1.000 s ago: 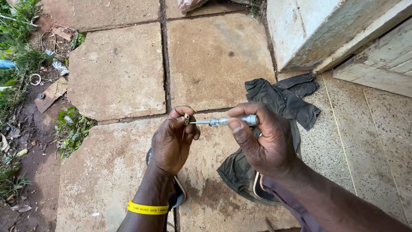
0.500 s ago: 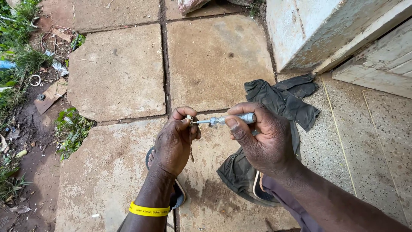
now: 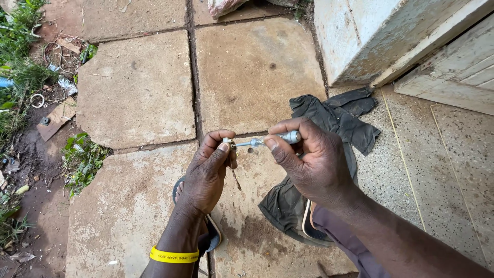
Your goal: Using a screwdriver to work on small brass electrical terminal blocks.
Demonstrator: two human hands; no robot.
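Over the paving slabs, the right hand pinches a small metal screwdriver between thumb and fingers, tip set into a tiny part pinched by the left hand. The work looks under way, unfinished. A dark cloth lies just right.

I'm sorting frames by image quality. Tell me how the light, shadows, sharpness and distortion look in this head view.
Head view: soft, even daylight, no hard shadows or glare; the left hand, right hand and small metal tool between them are sharp; wide-angle bending shows along the wall and paving slabs near the edges.
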